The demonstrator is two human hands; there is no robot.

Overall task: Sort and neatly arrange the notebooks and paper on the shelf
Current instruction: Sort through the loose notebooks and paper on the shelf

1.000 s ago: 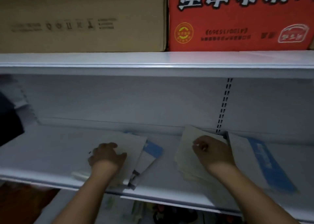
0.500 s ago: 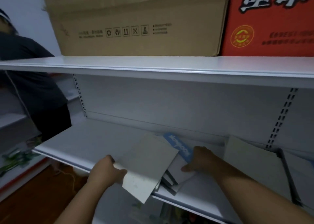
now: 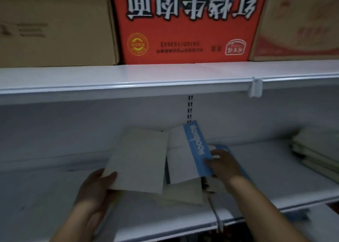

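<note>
My left hand [image 3: 96, 188] grips the lower left corner of a plain pale notebook [image 3: 141, 161] and holds it tilted above the white shelf [image 3: 45, 201]. My right hand [image 3: 223, 164] pinches the blue-striped edge of a white notebook [image 3: 185, 155] with a blue band, lifted next to the pale one. Under both lies another pale sheet or notebook [image 3: 185, 192] flat on the shelf. A second blue edge [image 3: 224, 148] peeks out behind my right hand.
A stack of pale notebooks [image 3: 315, 153] lies at the shelf's right end. The upper shelf [image 3: 128, 78] carries a brown carton [image 3: 55, 25], an orange carton [image 3: 187, 23] and another carton [image 3: 300, 23]. A divider clip [image 3: 216, 216] sticks out at the front edge.
The view has swung right and up. Both hands have raised their notebooks off the shelf; the blue-banded one now stands more upright, and my right hand has shifted to its blue edge.
</note>
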